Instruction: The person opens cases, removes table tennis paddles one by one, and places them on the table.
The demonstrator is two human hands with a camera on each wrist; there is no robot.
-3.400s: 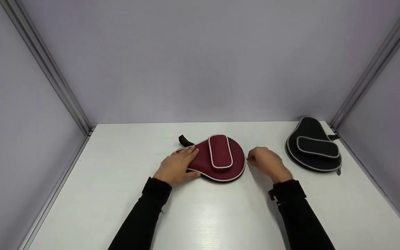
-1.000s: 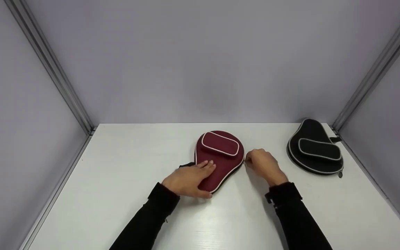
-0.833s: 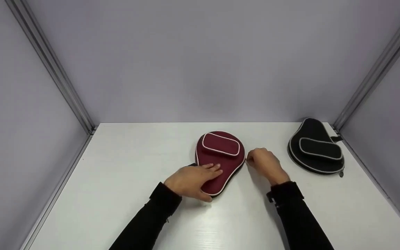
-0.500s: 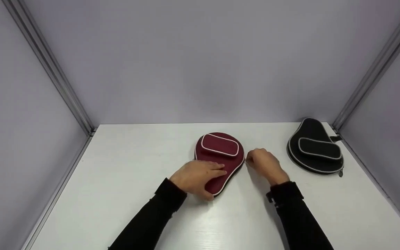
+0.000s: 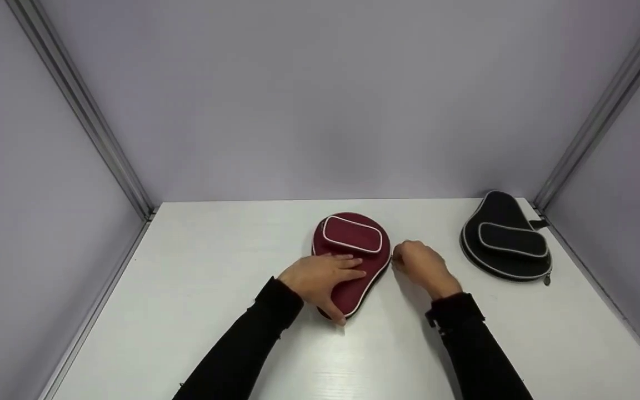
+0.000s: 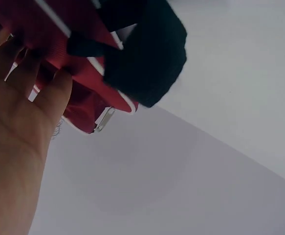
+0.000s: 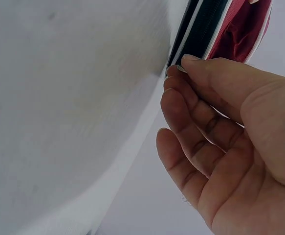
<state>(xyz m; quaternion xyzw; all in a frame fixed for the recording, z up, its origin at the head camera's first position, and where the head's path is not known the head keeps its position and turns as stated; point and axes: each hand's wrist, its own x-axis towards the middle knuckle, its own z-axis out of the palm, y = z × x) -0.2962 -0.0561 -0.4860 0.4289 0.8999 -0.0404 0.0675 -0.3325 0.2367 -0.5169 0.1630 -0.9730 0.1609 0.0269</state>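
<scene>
A dark red table tennis paddle case [image 5: 353, 289] with white piping lies on the table, its round end at the back and its narrow end towards me. My left hand [image 5: 320, 280] rests spread over the narrow part, thumb at the near tip. At the case's right edge, my right hand [image 5: 423, 269] pinches the zipper pull between thumb and index finger. In the right wrist view the black zipper band [image 7: 206, 29] runs up from those fingertips, the pull mostly hidden by them. A black strap loop [image 6: 152, 54] hangs beside the case in the left wrist view.
A black paddle case [image 5: 506, 241] with grey piping lies at the back right of the white table [image 5: 214, 239]. Grey panels stand behind [image 5: 320, 111] and at both sides, with metal posts at the corners.
The red case has turned, so its narrow end, which pointed left, now points towards me. My left hand has shifted right and a little nearer with it. My right hand stays almost where it was.
</scene>
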